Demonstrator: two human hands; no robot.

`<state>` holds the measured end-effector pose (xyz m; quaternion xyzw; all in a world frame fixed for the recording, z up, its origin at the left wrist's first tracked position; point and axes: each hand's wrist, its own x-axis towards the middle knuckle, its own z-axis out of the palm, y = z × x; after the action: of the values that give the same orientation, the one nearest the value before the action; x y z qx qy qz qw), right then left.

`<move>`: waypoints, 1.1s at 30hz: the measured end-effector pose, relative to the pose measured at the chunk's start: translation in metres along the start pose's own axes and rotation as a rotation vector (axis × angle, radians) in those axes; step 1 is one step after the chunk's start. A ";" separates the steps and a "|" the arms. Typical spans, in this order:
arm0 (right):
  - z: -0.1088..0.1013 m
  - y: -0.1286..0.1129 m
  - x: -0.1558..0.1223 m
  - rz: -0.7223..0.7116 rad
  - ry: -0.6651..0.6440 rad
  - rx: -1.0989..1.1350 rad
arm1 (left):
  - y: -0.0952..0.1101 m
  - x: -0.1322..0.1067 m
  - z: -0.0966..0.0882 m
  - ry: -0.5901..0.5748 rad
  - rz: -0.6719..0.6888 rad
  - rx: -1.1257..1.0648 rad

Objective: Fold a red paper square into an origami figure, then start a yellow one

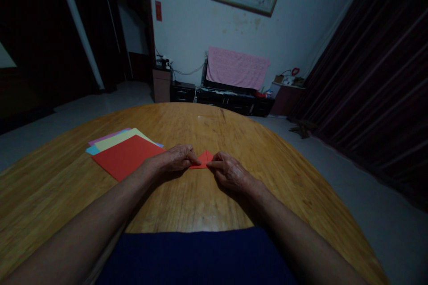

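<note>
Broad wooden bench (277, 156), and the action's mid-bench!
Coloured sheets (129, 158) fan out toward its left edge, red uppermost; left hand (175, 158) and right hand (232, 173) angle inward, knuckles up, fingers pinching either side of the folded red paper (206, 157), its creased peak facing the far edge.

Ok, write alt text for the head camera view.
A person's left hand and right hand touch a small folded red paper on a round-edged brown wooden table; a stack of coloured paper sheets, red uppermost, lies left.
</note>
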<state>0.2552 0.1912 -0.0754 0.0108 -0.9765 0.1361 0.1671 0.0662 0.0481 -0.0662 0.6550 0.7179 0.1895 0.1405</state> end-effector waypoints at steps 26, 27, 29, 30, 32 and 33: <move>-0.002 0.000 -0.001 -0.008 0.009 -0.022 | 0.045 0.026 0.014 0.136 -0.273 0.031; -0.002 0.001 -0.001 -0.004 0.009 -0.014 | 0.045 0.026 0.014 0.131 -0.283 0.038; -0.002 0.001 -0.001 0.007 0.014 0.001 | 0.046 0.027 0.014 0.133 -0.314 0.045; -0.002 0.002 -0.001 0.012 0.018 0.007 | 0.046 0.027 0.013 0.128 -0.332 0.050; -0.001 0.003 -0.001 0.016 0.029 0.020 | 0.045 0.028 0.013 0.112 -0.349 0.057; -0.001 0.003 -0.001 0.016 0.032 0.024 | 0.044 0.029 0.013 0.107 -0.351 0.061</move>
<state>0.2562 0.1942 -0.0757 0.0028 -0.9720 0.1491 0.1816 0.1087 0.0813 -0.0566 0.5127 0.8330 0.1746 0.1130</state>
